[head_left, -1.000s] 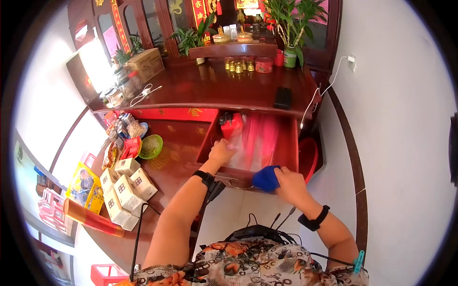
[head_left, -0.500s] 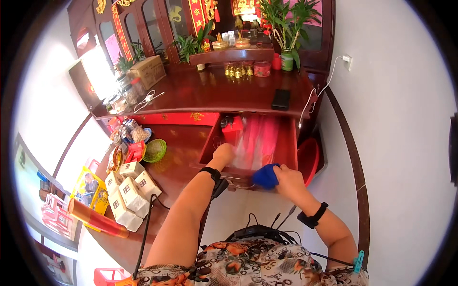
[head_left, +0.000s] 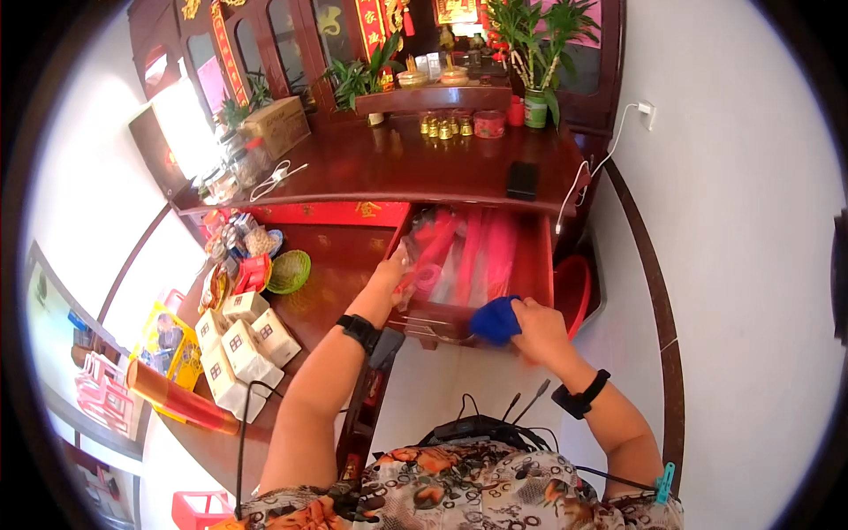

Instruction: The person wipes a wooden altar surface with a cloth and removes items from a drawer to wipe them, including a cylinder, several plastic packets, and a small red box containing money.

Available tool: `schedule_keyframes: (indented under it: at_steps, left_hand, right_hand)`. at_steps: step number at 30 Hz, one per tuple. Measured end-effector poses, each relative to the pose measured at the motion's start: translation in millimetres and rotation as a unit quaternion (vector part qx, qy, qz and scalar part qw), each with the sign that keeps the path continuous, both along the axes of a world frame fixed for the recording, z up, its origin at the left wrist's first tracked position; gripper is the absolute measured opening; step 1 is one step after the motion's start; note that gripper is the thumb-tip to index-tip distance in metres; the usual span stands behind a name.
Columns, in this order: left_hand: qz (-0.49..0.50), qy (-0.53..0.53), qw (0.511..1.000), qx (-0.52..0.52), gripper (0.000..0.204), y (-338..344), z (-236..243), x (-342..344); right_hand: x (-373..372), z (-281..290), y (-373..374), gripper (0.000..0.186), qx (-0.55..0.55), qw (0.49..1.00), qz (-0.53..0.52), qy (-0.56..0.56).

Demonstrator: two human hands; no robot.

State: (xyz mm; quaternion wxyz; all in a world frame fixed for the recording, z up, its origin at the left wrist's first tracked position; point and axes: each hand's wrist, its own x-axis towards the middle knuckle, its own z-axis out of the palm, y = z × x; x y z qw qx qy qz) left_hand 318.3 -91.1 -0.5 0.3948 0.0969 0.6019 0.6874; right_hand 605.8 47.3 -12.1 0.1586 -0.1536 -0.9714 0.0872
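An open wooden drawer [head_left: 539, 265] juts from a dark red cabinet and holds red and clear plastic-wrapped packets [head_left: 468, 252]. My left hand [head_left: 389, 274] reaches into the drawer's left side and rests against the wrapped packets; whether it grips one is hidden. My right hand [head_left: 539, 331] is at the drawer's front edge, closed on a bunched blue cloth [head_left: 495, 320]. Both wrists wear black bands.
On the cabinet top lie a black phone [head_left: 522, 180] with a white cable, small gold cups, a red tin and potted plants. A lower shelf to the left carries white boxes [head_left: 243, 340], a green basket [head_left: 289, 271] and jars. A red basin [head_left: 579, 291] sits right of the drawer.
My left hand has slid a little further into the drawer's left side. The right hand stays at the front edge with the blue cloth.
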Motion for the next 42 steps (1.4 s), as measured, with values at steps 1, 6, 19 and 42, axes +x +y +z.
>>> schedule_keyframes:
  at_steps: [1, 6, 19, 42]
  left_hand:
    - [0.002, -0.02, 0.998, -0.057, 0.024, -22.1, 16.4, 12.4]
    - [-0.189, -0.012, 0.978, -0.093, 0.016, -98.3, -9.5, 17.6]
    - [-0.277, 0.064, 0.959, -0.015, 0.028, -133.6, 6.0, 151.2]
    - [-0.076, -0.001, 0.997, -0.005, 0.027, -214.5, -15.4, 132.7]
  right_hand:
    - [-5.9, 2.1, -4.3, 0.039, -0.014, 1.0, 0.013, 0.017]
    - [-18.9, 2.6, -8.2, 0.046, -0.065, 0.996, 0.045, 0.027]
    - [-96.3, 2.4, -101.3, 0.021, -0.828, 0.533, 0.149, 0.094]
    - [-96.4, 90.1, -113.9, 0.057, -0.097, 0.888, 0.38, 0.242]
